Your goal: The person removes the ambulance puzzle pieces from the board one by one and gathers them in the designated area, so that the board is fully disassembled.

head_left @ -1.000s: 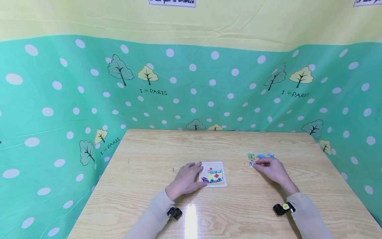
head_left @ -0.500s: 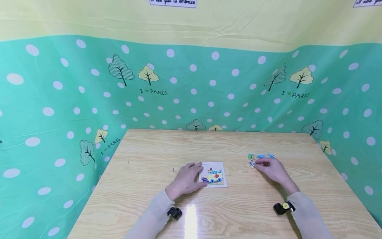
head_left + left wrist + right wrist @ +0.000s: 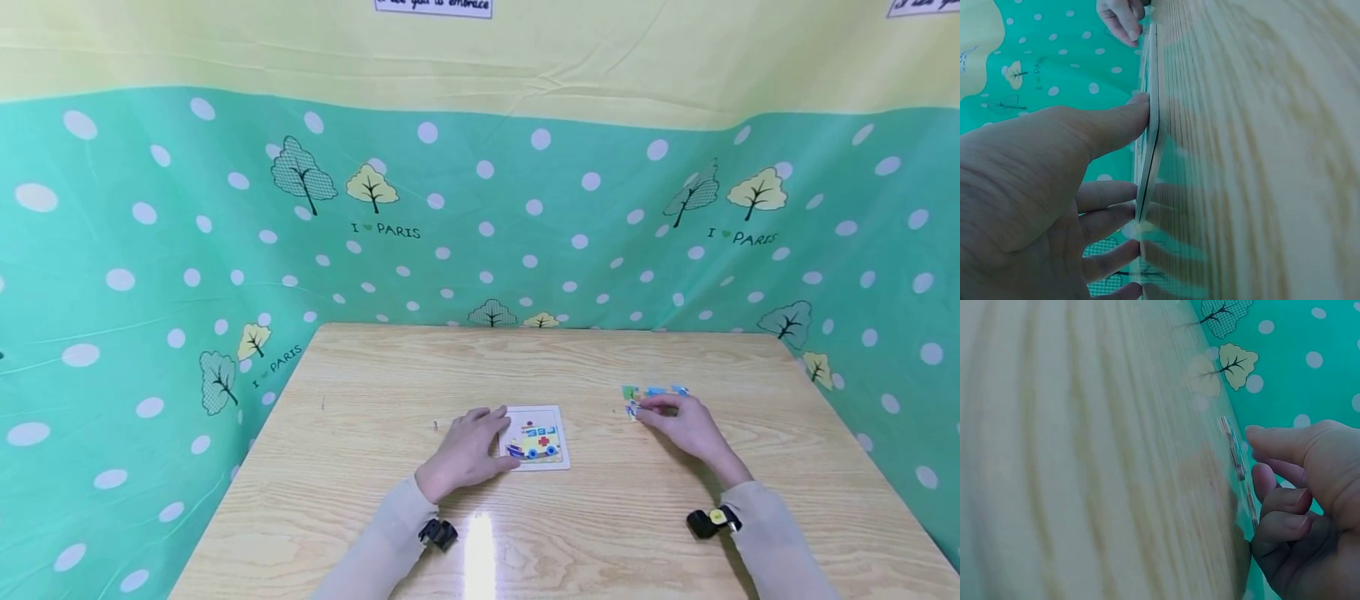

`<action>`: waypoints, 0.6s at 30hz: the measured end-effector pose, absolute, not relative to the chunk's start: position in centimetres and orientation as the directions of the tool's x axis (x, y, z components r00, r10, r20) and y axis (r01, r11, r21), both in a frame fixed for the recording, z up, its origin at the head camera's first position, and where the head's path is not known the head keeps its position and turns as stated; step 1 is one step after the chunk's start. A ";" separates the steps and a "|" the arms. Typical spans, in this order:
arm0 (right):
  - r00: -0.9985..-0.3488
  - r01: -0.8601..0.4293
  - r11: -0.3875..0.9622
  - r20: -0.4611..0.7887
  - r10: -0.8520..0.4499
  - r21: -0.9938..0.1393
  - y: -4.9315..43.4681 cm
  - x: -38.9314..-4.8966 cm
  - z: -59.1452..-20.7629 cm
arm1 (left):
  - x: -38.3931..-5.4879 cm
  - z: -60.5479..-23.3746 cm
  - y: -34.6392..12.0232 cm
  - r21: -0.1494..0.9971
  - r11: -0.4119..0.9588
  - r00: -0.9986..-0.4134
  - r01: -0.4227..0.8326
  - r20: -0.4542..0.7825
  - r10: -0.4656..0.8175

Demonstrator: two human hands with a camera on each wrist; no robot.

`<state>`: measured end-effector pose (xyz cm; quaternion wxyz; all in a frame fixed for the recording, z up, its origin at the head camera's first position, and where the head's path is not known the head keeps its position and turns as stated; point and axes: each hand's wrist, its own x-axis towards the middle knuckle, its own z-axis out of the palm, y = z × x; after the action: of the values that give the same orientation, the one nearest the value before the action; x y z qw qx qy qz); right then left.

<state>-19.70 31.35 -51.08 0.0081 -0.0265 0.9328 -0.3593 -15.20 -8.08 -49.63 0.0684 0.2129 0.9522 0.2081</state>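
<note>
My left hand (image 3: 468,450) lies at the left side of a square white-framed jigsaw board (image 3: 565,442). Its thumb (image 3: 1119,125) presses the near left edge, while the other fingers stretch along the far left corner and the table. Part of an ambulance picture fills the board's lower half; the upper half is plain white. Well to the right, my right hand (image 3: 686,429) hovers low over several loose jigsaw pieces (image 3: 630,392), its wrist side down. In the right wrist view its thumb (image 3: 1279,440) and index tip stand just off a piece (image 3: 1232,449), with a narrow gap between.
The wooden table (image 3: 405,367) carries a small dark scrap (image 3: 435,426) left of the board. Behind and at both sides hangs a green dotted curtain (image 3: 525,225). A black wrist camera (image 3: 438,534) sits on the left sleeve and another (image 3: 703,525) on the right.
</note>
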 end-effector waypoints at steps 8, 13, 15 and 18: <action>-0.994 -0.098 0.702 0.031 -0.108 -0.706 29.8 -19.4 -50.7 | -15.3 -49.7 -8.1 0.431 0.820 -0.900 0.377 -0.040 0.435; -0.990 -0.123 0.685 0.044 -0.132 -0.718 28.4 -19.4 -50.7 | -15.3 -49.8 -8.1 0.429 0.820 -0.899 0.380 -0.038 0.436; -0.989 -0.128 0.676 0.044 -0.140 -0.725 27.8 -19.4 -50.6 | -15.3 -49.8 -8.1 0.431 0.819 -0.899 0.380 -0.038 0.437; -0.987 -0.138 0.680 0.044 -0.153 -0.720 26.9 -19.3 -50.7 | -15.3 -49.9 -8.1 0.430 0.819 -0.899 0.380 -0.039 0.437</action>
<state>-19.32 26.91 -50.68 0.0096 -0.0792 0.9165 -0.3920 -15.28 -8.14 -49.87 0.0681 0.2147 0.9513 0.2105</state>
